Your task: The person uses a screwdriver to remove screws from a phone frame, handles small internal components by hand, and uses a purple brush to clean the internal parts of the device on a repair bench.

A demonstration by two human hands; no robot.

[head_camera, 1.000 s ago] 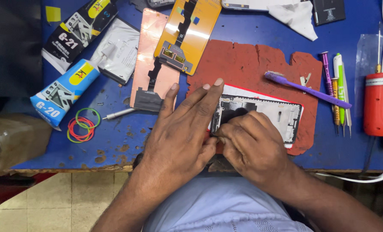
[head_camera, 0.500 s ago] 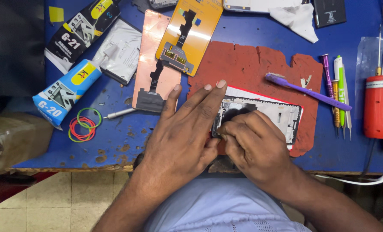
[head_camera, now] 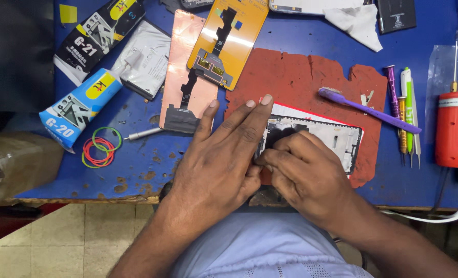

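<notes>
Hands are working together: your left hand (head_camera: 223, 159) is pressing flat, steadying the phone frame (head_camera: 321, 136) while your right hand (head_camera: 303, 172) is pinching its edge.

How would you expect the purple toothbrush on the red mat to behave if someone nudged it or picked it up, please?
The purple toothbrush looks slim and plastic, so probably light and fairly stiff. It lies flat across the edge of the red mat, which seems rough, so it would likely slide little and pivot rather than roll. Its thin handle points toward the screwdrivers, so a nudge might knock them.

view: head cam, one only
faces: straight down at bench (head_camera: 301, 36)
range: close, hands fill centre
</notes>
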